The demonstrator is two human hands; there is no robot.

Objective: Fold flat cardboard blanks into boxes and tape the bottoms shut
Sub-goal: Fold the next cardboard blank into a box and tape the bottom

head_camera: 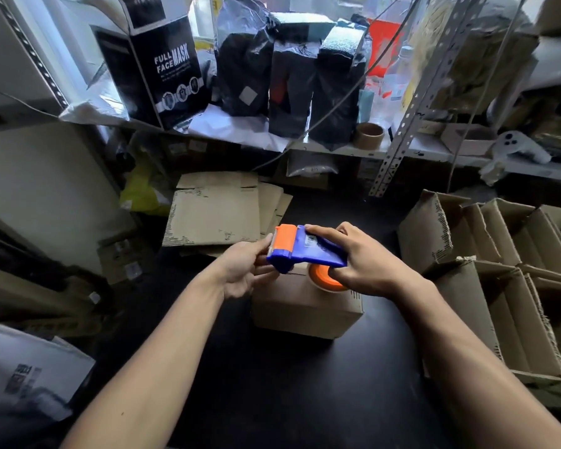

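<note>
A small folded cardboard box (302, 311) stands on the black table (289, 384) in front of me. Just above its top I hold a blue and orange tape dispenser (305, 251). My right hand (360, 260) grips the dispenser's blue body, fingers curled over it and around the orange roll hub. My left hand (243, 270) pinches at the dispenser's orange cutter end, where the tape comes out. A stack of flat cardboard blanks (217, 215) lies on the table behind the box, slightly to the left.
Several folded open boxes (499, 273) crowd the right side of the table. A shelf behind holds black bags (292, 76), a "Full Face Mask" carton (162, 66) and a tape core (368, 135). Papers (23, 374) lie at the left.
</note>
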